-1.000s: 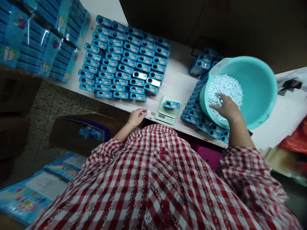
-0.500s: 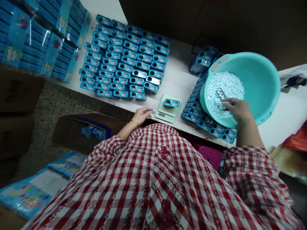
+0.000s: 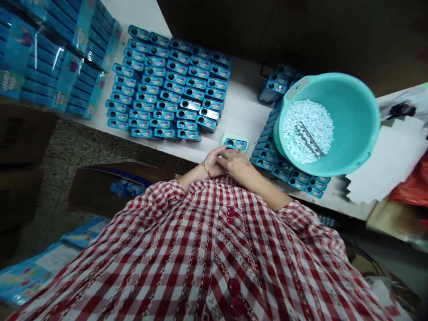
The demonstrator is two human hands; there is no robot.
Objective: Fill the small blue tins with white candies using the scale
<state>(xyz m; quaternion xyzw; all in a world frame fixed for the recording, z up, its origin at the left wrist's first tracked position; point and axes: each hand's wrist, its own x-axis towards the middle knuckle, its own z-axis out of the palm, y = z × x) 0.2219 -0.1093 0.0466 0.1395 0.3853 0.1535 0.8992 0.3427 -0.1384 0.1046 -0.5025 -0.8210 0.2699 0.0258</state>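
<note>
A small blue box lies on the pale scale at the table's front edge. My left hand is just left of and in front of the scale, its fingers partly covered by my right hand. The two hands meet in front of the box, fingers bent together; what is between them, if anything, is hidden. To the right stands a turquoise basin holding small white pieces. A metal scoop lies on the pieces, untouched.
Rows of blue boxes stand left of the scale. More blue boxes stand beside and in front of the basin. Wrapped blue packs are stacked at the far left. An open carton is below the table's left side.
My right hand has left the basin and moved left to my left hand, letting go of the scoop. My left hand has moved slightly right, toward the scale. The view has shifted slightly.
</note>
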